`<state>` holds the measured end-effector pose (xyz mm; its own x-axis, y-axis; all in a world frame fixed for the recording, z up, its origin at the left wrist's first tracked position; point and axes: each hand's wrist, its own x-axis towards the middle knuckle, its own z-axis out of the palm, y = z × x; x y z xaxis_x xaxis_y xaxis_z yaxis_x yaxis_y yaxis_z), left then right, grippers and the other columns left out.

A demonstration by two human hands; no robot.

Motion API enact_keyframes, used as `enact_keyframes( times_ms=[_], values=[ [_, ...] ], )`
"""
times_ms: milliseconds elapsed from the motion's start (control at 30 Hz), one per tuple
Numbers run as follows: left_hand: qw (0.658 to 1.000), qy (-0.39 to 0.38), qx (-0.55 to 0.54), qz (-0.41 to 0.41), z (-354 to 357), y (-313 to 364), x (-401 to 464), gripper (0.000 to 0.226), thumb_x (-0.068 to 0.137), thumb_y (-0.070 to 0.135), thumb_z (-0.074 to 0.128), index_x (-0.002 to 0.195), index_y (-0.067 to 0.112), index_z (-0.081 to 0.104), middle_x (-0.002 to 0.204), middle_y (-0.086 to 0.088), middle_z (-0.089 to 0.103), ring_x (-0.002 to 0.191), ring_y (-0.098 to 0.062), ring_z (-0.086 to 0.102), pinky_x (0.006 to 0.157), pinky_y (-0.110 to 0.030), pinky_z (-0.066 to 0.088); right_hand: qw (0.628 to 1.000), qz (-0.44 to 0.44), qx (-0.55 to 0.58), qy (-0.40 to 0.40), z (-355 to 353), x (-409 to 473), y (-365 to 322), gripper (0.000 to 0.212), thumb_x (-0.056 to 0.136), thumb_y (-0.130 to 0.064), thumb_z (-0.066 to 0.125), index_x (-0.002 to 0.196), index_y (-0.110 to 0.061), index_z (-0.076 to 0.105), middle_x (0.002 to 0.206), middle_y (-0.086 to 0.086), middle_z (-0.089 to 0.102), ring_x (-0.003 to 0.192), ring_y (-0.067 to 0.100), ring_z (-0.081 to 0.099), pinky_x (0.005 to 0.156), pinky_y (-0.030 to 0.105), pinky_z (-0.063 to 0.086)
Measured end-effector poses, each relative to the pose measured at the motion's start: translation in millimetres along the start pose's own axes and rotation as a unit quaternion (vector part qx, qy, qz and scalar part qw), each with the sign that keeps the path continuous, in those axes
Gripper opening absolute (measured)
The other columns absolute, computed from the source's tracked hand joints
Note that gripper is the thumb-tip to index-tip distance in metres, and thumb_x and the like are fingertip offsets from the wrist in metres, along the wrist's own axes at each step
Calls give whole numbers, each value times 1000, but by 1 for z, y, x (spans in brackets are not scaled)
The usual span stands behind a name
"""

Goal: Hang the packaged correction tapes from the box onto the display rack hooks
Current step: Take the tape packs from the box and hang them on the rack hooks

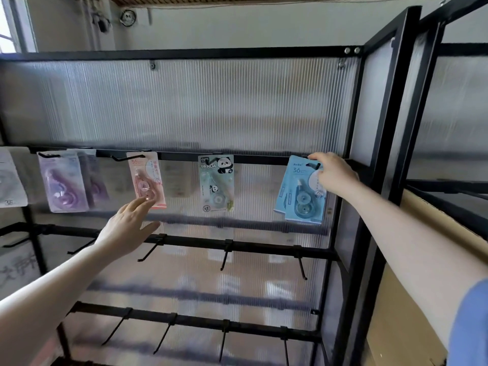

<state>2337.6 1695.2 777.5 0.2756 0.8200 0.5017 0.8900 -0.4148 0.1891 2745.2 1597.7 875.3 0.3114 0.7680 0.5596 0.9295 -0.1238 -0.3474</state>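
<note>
Reaching hands [333, 173] at hanging packs [303, 191]

The scene is lit by soft daylight, bright but even. A window [10, 25] at the far left top is overexposed, almost white. The ribbed translucent panel [184, 101] behind the rack shows pale, milky reflections and blurred shapes behind it. Shadows are weak and diffuse. The wide lens bends the black frame [390, 101] at the right, so straight bars lean and curve. The left edge is smeared by motion blur; the purple packages [63, 180] there look soft, while the centre is sharper.
</note>
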Motion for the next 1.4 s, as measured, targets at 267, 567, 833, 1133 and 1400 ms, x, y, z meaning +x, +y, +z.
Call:
enact_keyframes(
  times_ms=[267,567,833,1133,1400],
  values=[
    [1000,-1,1,2,0,-4,3,61,88,37,58,142,16,37,149,-7,32,134,-28,32,106,-44,32,1000,13,-8,23,1,-8,-3,54,88,0,39,137,-22,43,131,7,42,115,29,47,81,32,39],
    [1000,5,3,11,-5,3,-8,62,90,38,56,144,17,33,150,-6,30,136,-26,29,108,-43,29,995,27,-43,85,-3,-39,-10,63,86,-3,52,143,-8,26,141,16,36,125,35,40,100,44,38],
    [1000,18,5,13,-8,3,-37,60,89,38,56,142,16,36,148,-7,32,136,-25,28,108,-42,28,993,92,-41,64,12,-84,-13,73,85,-12,59,144,-3,17,142,22,32,126,36,39,100,42,38],
    [1000,-17,21,-3,2,-25,-77,63,90,41,54,144,16,33,152,-7,26,141,-24,20,113,-39,20,996,63,-56,-31,70,-124,-48,57,89,-25,55,136,-3,32,135,16,41,119,33,44,91,38,41],
    [998,-45,18,-42,10,-90,-100,64,90,43,53,144,20,30,153,-4,23,142,-21,16,114,-37,16,996,15,-35,-86,141,-141,-125,58,91,-27,54,140,-6,31,144,12,37,129,28,37,102,37,36]
  ],
)
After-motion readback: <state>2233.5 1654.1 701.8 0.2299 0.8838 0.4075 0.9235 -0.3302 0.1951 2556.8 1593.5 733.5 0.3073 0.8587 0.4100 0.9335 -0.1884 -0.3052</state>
